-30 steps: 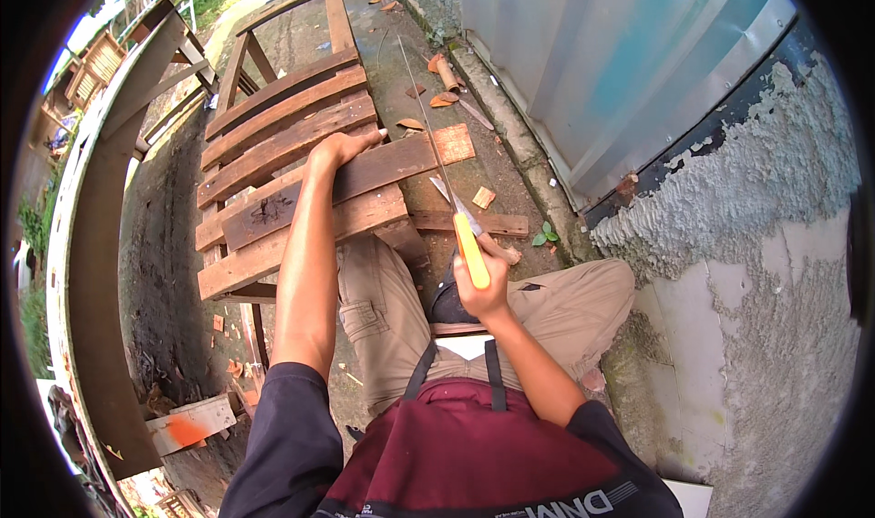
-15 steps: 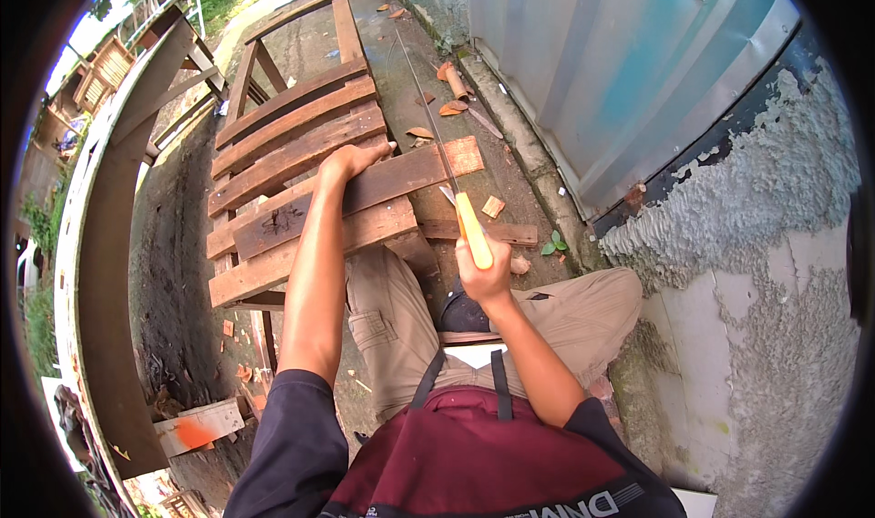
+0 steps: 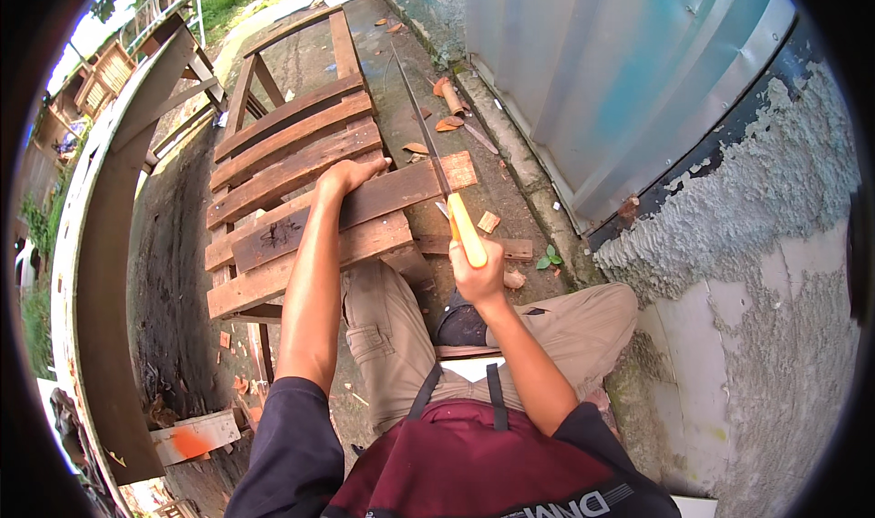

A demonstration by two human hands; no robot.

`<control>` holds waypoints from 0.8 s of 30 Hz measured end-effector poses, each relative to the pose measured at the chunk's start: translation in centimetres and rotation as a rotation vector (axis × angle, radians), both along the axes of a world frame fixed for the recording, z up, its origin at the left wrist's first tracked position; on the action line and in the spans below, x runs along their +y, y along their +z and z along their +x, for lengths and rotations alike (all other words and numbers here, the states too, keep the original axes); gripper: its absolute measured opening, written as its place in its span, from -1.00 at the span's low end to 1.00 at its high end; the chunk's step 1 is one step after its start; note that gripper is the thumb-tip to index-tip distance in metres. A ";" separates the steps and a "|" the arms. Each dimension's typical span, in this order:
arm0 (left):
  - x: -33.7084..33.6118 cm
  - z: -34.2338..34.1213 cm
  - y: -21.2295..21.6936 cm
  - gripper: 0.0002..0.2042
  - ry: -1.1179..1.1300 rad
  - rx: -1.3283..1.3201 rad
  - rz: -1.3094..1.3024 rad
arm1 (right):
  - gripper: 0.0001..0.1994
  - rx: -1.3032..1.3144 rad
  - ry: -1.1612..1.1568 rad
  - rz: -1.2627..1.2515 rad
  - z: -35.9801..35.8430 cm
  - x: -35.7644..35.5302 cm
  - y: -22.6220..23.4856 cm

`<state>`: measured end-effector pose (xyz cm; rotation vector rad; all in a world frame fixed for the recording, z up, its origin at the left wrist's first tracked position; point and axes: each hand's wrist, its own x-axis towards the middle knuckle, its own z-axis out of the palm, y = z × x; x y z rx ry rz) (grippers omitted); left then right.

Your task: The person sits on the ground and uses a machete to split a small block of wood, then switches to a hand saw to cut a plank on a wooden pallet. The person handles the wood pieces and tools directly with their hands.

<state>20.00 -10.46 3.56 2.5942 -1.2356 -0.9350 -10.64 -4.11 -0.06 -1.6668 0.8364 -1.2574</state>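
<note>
My right hand [image 3: 478,270] is closed round the yellow handle of a handsaw [image 3: 468,231]. The saw's thin blade points away from me and crosses a dark brown wooden board [image 3: 378,192] near its right end, where the wood is lighter and rougher. My left hand [image 3: 346,177] presses on that board and grips its far edge, left of the blade. Beneath the board lies a slatted wooden frame [image 3: 290,173], its slats running crosswise, and the board's right end juts out past it.
A wood offcut [image 3: 489,222] and a short plank [image 3: 488,247] lie on the ground by the saw. Dry leaves [image 3: 448,124] are scattered beyond. A corrugated metal sheet [image 3: 583,80] and rough wall [image 3: 756,181] bound the right; a long wooden piece [image 3: 96,272] stands left.
The saw and my right hand have slid slightly forward relative to the board. My left hand keeps its place on the board, and the whole view has shifted a little.
</note>
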 end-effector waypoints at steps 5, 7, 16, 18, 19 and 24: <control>0.4 0.4 -1.1 -0.16 0.022 -0.007 0.026 | -0.87 0.061 0.077 -0.038 -10.4 11.5 -5.2; 0.1 1.1 -1.8 -0.16 0.051 -0.026 0.038 | -0.90 0.086 0.071 0.010 -13.5 14.4 -6.0; -0.1 -0.2 0.3 -0.12 -0.043 -0.014 -0.038 | -0.92 -0.016 0.017 -0.037 -0.5 0.5 -0.8; 0.0 -0.1 0.4 -0.12 0.014 -0.030 0.009 | -0.93 -0.016 0.041 -0.024 -2.2 2.6 -2.1; 0.1 -0.8 1.3 -0.11 -0.011 0.037 0.042 | -0.95 0.036 0.086 -0.024 -4.4 4.7 -3.6; 0.6 0.1 -0.4 -0.13 0.011 -0.025 0.005 | -0.96 0.120 0.106 -0.006 -12.5 12.5 -5.8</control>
